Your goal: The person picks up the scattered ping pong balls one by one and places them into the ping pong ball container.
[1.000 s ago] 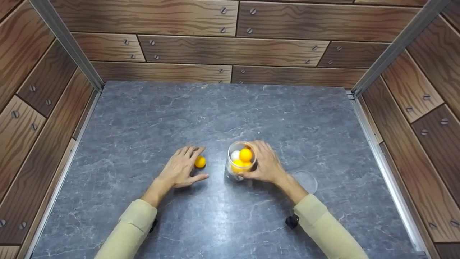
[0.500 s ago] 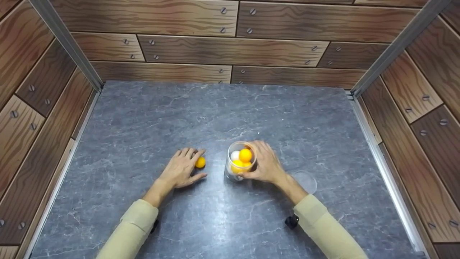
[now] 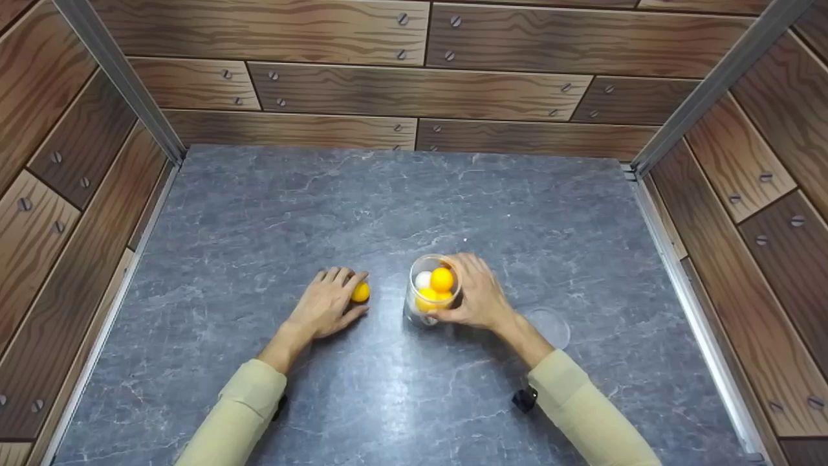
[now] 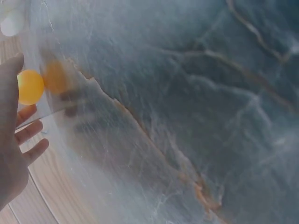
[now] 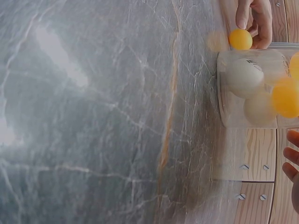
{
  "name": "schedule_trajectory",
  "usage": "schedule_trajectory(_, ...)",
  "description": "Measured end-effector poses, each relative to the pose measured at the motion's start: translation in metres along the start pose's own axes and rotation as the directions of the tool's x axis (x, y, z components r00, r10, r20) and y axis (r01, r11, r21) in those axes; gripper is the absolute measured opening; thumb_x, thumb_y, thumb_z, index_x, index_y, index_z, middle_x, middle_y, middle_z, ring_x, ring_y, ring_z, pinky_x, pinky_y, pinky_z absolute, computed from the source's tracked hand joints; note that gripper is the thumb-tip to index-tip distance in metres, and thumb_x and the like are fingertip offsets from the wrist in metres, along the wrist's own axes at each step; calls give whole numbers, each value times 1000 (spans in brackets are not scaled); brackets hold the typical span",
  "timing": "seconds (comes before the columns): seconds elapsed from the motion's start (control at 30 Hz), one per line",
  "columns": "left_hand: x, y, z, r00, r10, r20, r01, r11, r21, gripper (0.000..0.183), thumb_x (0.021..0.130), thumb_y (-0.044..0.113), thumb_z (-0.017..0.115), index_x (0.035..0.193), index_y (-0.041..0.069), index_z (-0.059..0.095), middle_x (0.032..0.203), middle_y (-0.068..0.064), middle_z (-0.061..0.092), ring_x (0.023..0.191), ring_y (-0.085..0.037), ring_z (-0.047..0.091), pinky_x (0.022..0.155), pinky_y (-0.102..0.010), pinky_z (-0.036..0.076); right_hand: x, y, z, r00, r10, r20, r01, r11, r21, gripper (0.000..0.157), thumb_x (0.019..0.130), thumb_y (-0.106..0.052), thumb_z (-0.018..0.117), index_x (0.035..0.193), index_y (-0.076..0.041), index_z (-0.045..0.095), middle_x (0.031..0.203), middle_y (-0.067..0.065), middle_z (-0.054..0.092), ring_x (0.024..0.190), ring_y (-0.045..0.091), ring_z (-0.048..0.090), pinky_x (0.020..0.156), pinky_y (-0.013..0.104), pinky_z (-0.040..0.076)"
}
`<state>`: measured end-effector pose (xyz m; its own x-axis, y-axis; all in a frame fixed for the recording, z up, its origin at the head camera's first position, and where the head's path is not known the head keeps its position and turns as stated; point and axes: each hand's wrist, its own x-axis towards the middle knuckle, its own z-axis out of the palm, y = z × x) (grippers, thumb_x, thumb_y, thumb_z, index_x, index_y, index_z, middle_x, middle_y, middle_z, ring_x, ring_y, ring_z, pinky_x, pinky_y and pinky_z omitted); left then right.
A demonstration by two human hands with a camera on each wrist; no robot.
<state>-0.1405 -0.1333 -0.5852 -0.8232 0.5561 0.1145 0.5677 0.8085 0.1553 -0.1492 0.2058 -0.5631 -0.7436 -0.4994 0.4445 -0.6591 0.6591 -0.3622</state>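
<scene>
An orange ping-pong ball sits on the table beside the fingers of my left hand. The fingers reach past its far side and the thumb stands a little apart on the near side; in the left wrist view the ball appears between thumb and fingers. To the right, my right hand grips a clear jar from its right side, thumb in front. White and orange ping-pong balls fill the upright, uncovered jar. Through its wall, the right wrist view shows white balls low down.
A clear round disc, like a lid, lies flat by my right forearm. The grey marbled table is bordered by wood-patterned walls at the back and sides. A small black object is at the right sleeve.
My left thumb and fingers have drawn slightly closer together around the loose orange ball. The ball, my right hand and the jar stay in place.
</scene>
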Motion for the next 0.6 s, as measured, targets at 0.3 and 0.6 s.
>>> schedule_trajectory(0.3,-1,-1,0,999,16,-38,-15,1000,11,52,105,42,63,148,15,54,126,-12,65,117,-33,62,101,-52,53,0,-1,1,1000,-3,-4,3,1000,-2,105,79,-93,55,136,-4,59,121,13,68,112,32,63,100,54,53)
schedule_trajectory(0.6,-3,0,2,997,32,-63,-31,999,24,42,106,38,62,140,14,60,121,-10,66,112,-31,63,97,-50,54,0,-1,0,1000,9,2,-9,1000,-6,106,79,-94,55,136,-5,59,119,13,68,111,32,63,97,54,54)
